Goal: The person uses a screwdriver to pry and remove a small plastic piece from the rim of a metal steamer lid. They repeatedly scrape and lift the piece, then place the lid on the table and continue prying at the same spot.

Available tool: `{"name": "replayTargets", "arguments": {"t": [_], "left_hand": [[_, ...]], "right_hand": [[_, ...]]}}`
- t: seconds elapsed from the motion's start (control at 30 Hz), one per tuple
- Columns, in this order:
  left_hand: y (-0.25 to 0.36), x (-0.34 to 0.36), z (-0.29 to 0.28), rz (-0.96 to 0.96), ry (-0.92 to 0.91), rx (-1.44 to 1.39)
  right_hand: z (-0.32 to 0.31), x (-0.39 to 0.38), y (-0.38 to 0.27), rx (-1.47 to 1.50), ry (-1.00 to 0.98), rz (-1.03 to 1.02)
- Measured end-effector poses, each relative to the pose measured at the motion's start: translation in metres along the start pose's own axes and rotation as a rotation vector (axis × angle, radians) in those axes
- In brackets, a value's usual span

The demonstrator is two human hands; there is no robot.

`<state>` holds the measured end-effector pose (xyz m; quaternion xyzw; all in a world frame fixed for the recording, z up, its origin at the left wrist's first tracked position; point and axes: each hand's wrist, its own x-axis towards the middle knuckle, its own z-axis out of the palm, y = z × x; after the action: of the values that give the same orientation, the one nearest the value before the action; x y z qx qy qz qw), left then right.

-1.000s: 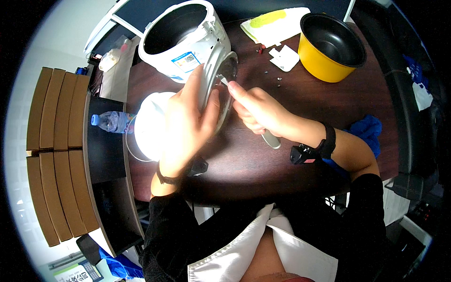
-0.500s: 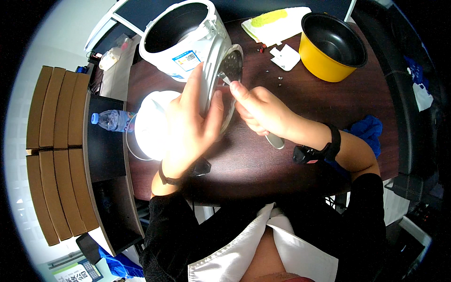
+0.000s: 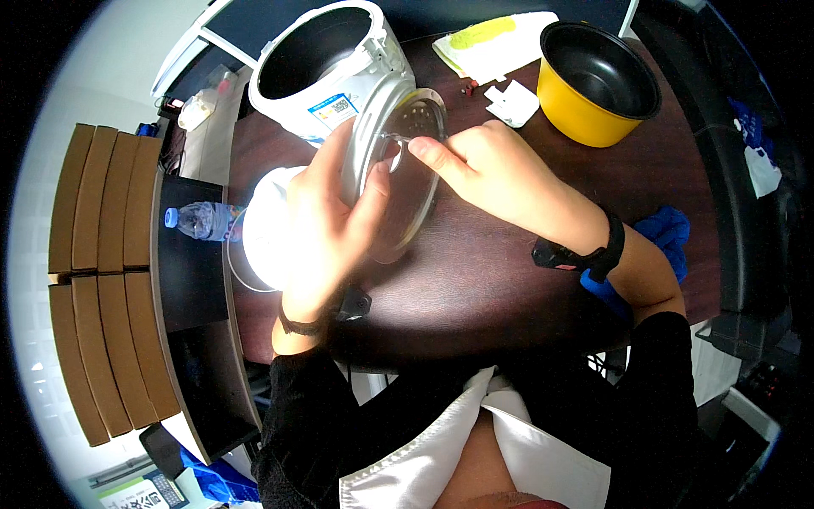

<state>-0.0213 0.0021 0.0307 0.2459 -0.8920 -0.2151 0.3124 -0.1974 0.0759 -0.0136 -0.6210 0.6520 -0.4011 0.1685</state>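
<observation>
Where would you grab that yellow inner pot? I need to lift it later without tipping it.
Grip the yellow pot by its dark rim, coming from above: it stands upright and open-mouthed on the dark table, its rim clear all round, with no handles showing.

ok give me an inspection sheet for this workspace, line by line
surface: dark brown wooden table, lit patch near its left edge
job's things: round metal inner lid plate, tilted up on edge; white rice cooker body open behind it
clutter: yellow inner pot, white cloth, small white part, water bottle, blue cloth
hands: left hand grips the plate's rim; right hand pinches something at its middle
cables: nothing seen
surroundings: cardboard boxes stacked on the left
</observation>
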Motion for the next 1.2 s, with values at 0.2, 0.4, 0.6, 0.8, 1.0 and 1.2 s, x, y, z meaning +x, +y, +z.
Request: {"name": "replayTargets", "arguments": {"t": [0.2,0.4,0.6,0.8,1.0,1.2], "left_hand": [[0.007,0.001,-0.004,-0.107,-0.058,0.099],[0.004,0.004,-0.008,-0.069,-0.110,0.080],[0.009,0.002,-0.008,-0.112,-0.129,0.127],[0.006,0.002,-0.005,-0.084,-0.124,0.031],[0.004,0.003,-0.002,-0.048,-0.086,0.027],[0.005,0.005,-0.008,-0.136,-0.115,-0.012]], "right_hand": [[0.004,-0.003,0.001,0.010,-0.004,0.033],[0.007,-0.004,-0.001,0.023,-0.022,0.050],[0.008,-0.006,-0.002,-0.004,0.005,0.029],[0.005,-0.005,0.002,-0.276,0.138,-0.107],[-0.009,0.000,0.005,-0.513,0.298,-0.320],[-0.015,0.005,0.004,0.026,0.022,0.052]]}}
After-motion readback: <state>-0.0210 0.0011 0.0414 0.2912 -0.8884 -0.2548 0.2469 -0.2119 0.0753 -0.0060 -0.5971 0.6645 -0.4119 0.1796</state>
